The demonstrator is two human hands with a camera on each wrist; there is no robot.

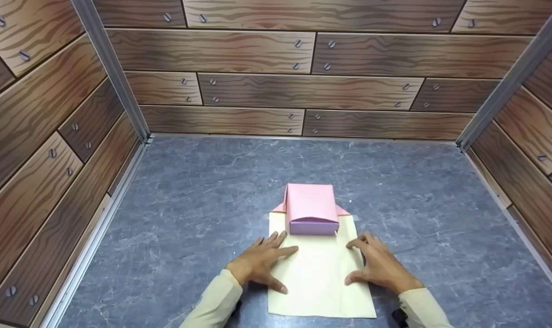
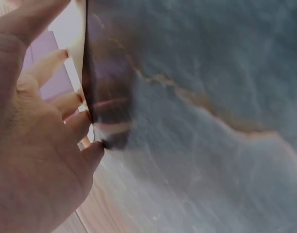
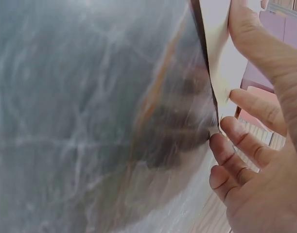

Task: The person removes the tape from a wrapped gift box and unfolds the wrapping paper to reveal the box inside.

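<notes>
A cream paper sheet [image 1: 313, 278] lies lengthwise on the grey surface, with a faint crease along its right part. On its far end sits a small box wrapped in pink paper [image 1: 310, 200], its near face purple [image 1: 314, 228]. Pink triangular corners [image 1: 343, 211] stick out at both sides behind it. My left hand [image 1: 260, 262] rests on the sheet's left edge, thumb and fingers spread. At the right edge, my right hand [image 1: 378, 264] touches the paper with thumb and fingertips set wide apart. In the right wrist view, some fingers [image 3: 233, 160] reach past the paper's edge.
The grey marbled tabletop [image 1: 203, 205] stretches around the paper. Wood-patterned panels [image 1: 258, 91] with metal corner strips [image 1: 116, 68] wall it in at the back, left and right.
</notes>
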